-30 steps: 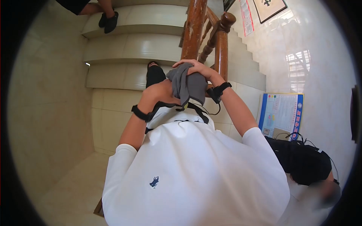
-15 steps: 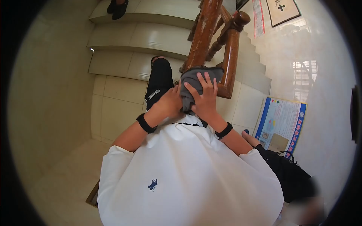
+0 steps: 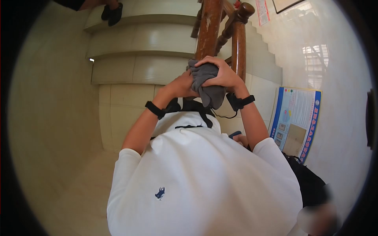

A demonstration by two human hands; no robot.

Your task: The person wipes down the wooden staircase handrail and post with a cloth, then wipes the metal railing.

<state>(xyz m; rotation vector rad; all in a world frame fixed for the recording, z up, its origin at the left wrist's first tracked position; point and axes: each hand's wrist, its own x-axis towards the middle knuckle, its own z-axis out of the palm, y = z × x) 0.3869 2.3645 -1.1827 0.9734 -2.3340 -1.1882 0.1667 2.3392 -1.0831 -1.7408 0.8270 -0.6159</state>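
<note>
A bunched grey cloth (image 3: 208, 80) lies over the lower end of the brown wooden handrail (image 3: 209, 31). My right hand (image 3: 225, 74) grips the cloth from the right, thumb and fingers curled round its folds. On the cloth's left side, my left hand (image 3: 184, 84) presses against it, its fingertips partly hidden by the cloth. Black straps circle both of my wrists.
Pale tiled steps (image 3: 161, 39) rise ahead, with a person's dark shoes (image 3: 112, 15) at the upper left. A wooden newel post (image 3: 238, 47) stands right of the handrail. A blue-edged poster (image 3: 295, 118) is at the right, near another person in black (image 3: 311, 185).
My right hand has gone from spread flat on the cloth to curled round it. The cloth is more bunched. My left leg is out of sight, and the view has shifted.
</note>
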